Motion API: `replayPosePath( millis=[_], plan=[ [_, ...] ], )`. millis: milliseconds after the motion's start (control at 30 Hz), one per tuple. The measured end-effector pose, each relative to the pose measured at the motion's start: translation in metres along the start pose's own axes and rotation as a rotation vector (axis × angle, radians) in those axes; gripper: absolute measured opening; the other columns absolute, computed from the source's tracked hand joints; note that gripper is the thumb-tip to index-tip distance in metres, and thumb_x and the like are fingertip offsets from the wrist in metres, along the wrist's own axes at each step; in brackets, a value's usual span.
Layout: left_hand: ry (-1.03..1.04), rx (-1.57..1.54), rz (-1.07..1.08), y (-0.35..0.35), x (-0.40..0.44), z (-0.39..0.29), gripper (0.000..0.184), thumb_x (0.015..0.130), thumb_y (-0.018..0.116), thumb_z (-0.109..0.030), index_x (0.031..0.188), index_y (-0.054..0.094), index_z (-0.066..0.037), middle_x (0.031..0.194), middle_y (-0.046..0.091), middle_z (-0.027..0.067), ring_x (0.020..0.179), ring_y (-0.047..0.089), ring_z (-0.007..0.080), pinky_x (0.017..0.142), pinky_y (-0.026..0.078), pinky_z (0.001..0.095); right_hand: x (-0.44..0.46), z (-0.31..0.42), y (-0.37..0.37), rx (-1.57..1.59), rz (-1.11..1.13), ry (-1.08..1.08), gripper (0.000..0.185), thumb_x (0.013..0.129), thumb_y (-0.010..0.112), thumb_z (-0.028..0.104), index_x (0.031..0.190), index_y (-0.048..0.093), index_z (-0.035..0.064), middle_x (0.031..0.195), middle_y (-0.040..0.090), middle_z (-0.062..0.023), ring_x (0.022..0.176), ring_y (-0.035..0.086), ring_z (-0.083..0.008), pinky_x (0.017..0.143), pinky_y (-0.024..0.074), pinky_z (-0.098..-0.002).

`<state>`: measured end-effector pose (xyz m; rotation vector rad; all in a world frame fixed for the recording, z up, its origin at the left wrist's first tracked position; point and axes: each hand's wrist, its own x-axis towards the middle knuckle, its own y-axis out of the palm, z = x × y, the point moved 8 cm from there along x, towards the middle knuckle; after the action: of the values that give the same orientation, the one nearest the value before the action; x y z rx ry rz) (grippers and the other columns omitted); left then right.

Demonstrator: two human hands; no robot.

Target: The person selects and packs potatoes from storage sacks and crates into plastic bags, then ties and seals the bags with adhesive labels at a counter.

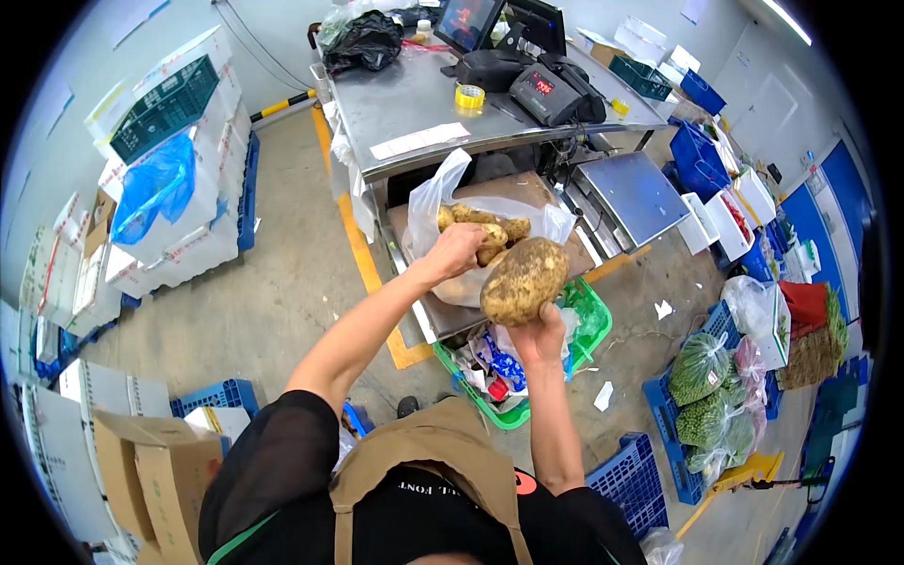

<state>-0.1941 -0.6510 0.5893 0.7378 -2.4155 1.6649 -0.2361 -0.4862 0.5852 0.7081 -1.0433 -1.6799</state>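
A large, dirt-speckled potato (524, 281) rests in my right hand (539, 336), its fingers wrapped round the underside. It is raised in front of an open clear plastic bag (439, 193). Several smaller potatoes (461, 215) lie in that bag. My left hand (456, 250) reaches into the bag's mouth, its fingers closed on one of the small potatoes (492, 235). The bag sits on a brown board (527, 185) at the front of the steel table (405, 113). The large potato hides part of the bag.
Below the board stands a green basket (513, 415) of plastic waste. On the table are a scale display (546, 89), yellow tape (469, 97) and a black bag (363, 42). White boxes (188, 221) are stacked at left. Bagged green vegetables (702, 377) sit on a blue pallet at right.
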Motion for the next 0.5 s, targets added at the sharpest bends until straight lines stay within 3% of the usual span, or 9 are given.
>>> replayPosePath(
  millis=[33,133,233,333,367,433,467,500],
  plan=[
    [-0.025,0.172,-0.059,0.009,0.006,0.017,0.013,0.067,0.057,-0.005,0.079,0.061,-0.001,0.083,0.063,0.0146,0.083,0.061,0.0335,0.072,0.048,0.0442,0.017,-0.001,-0.006,0.024,-0.012,-0.003,0.076,0.066,0.079,0.022,0.130,0.042,0.0059,0.127,0.053,-0.0092,0.119,0.049,-0.0275,0.104,0.0372,-0.0445],
    [-0.312,0.336,0.354,0.068,-0.008,0.070,0.017,0.070,0.057,-0.006,0.083,0.066,-0.004,0.087,0.066,0.0147,0.082,0.064,0.0315,0.070,0.050,0.0421,0.068,-0.009,-0.024,0.138,-0.080,0.009,0.065,0.071,0.075,0.018,0.127,0.045,0.0041,0.125,0.054,-0.0089,0.116,0.050,-0.0260,0.103,0.0384,-0.0425],
    [-0.384,0.233,0.725,0.092,-0.034,0.069,0.022,0.072,0.057,-0.007,0.090,0.068,-0.003,0.092,0.067,0.0160,0.088,0.065,0.0317,0.072,0.051,0.0411,0.108,-0.032,-0.059,0.183,-0.144,0.121,0.064,0.073,0.073,0.014,0.129,0.043,0.0049,0.126,0.052,-0.0087,0.118,0.048,-0.0266,0.104,0.0367,-0.0451],
    [-0.549,0.108,0.831,0.088,-0.035,0.083,0.025,0.074,0.056,-0.011,0.094,0.066,-0.001,0.103,0.064,0.0199,0.095,0.063,0.0345,0.079,0.051,0.0430,0.130,-0.055,-0.099,0.143,-0.267,0.176,0.065,0.074,0.071,0.012,0.130,0.041,0.0061,0.128,0.050,-0.0092,0.119,0.046,-0.0280,0.103,0.0354,-0.0500],
    [-0.596,0.098,0.754,0.107,-0.037,0.113,0.036,0.074,0.055,-0.009,0.109,0.060,-0.002,0.103,0.064,0.0214,0.096,0.063,0.0360,0.078,0.051,0.0446,0.132,-0.059,-0.113,0.090,-0.318,0.175,0.065,0.074,0.071,0.013,0.131,0.041,0.0068,0.128,0.049,-0.0099,0.120,0.045,-0.0291,0.104,0.0343,-0.0515],
    [-0.657,0.091,0.546,0.075,-0.004,0.124,0.056,0.076,0.053,-0.006,0.131,0.041,-0.007,0.103,0.063,0.0236,0.096,0.062,0.0376,0.078,0.050,0.0467,0.135,-0.062,-0.141,0.018,-0.407,0.148,0.061,0.074,0.070,0.011,0.129,0.043,0.0079,0.127,0.050,-0.0101,0.119,0.046,-0.0297,0.102,0.0356,-0.0536],
    [-0.600,0.012,0.345,0.085,0.007,0.153,0.069,0.078,0.051,-0.005,0.141,0.022,-0.009,0.102,0.062,0.0252,0.093,0.061,0.0409,0.078,0.049,0.0475,0.133,-0.060,-0.158,0.013,-0.480,0.133,0.061,0.074,0.070,0.011,0.129,0.044,0.0079,0.127,0.050,-0.0101,0.119,0.047,-0.0297,0.102,0.0363,-0.0538],
    [-0.804,-0.109,0.338,0.045,0.023,0.144,0.069,0.079,0.050,-0.004,0.141,0.021,-0.008,0.101,0.062,0.0251,0.090,0.060,0.0421,0.078,0.049,0.0467,0.131,-0.055,-0.171,0.008,-0.552,0.114,0.060,0.075,0.071,0.010,0.129,0.044,0.0079,0.127,0.050,-0.0101,0.119,0.047,-0.0298,0.101,0.0370,-0.0539]
  ],
)
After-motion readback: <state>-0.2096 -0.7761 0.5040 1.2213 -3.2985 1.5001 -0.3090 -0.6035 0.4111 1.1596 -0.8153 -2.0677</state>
